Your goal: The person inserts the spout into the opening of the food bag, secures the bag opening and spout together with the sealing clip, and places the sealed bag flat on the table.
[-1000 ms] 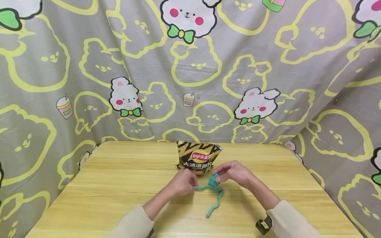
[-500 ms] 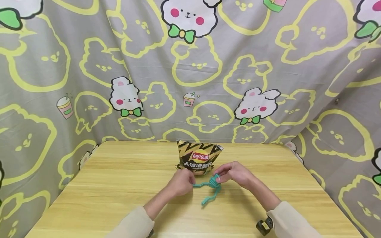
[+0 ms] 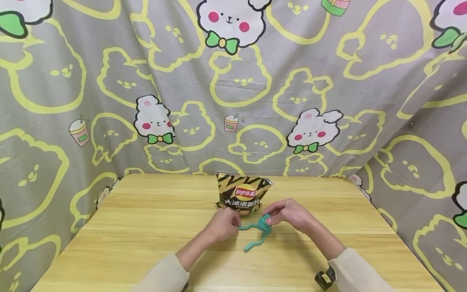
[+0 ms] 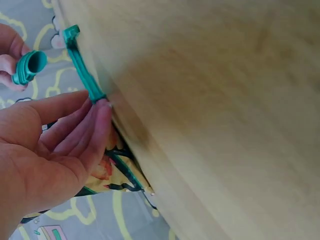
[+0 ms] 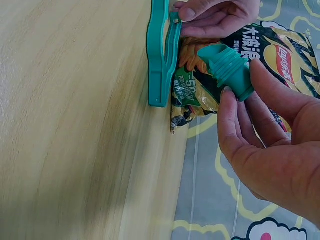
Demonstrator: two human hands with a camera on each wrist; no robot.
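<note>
A teal plastic bag clip with a ribbed, threaded spout is between my two hands in the head view. The right hand [image 3: 290,215] holds the spout [image 5: 230,72] between thumb and fingers; its hollow mouth shows in the left wrist view. My left hand [image 3: 221,224] pinches the end of one thin clip arm [image 4: 84,75] with thumb and fingertips. The other arm [image 3: 255,245] hangs free, angled toward the lower left. Just behind the hands a black-and-gold Lay's chip bag [image 3: 245,192] stands upright on the table.
The wooden table [image 3: 153,202] stretches out on both sides of the hands. A grey curtain [image 3: 204,81] with cartoon bears hangs behind its far edge. A dark camera strap [image 3: 324,278] sits at the right wrist.
The clip's free arm has swung leftward and up, closer to the arm in the left hand. The spout has turned slightly in the right fingers. The chip bag has stayed put.
</note>
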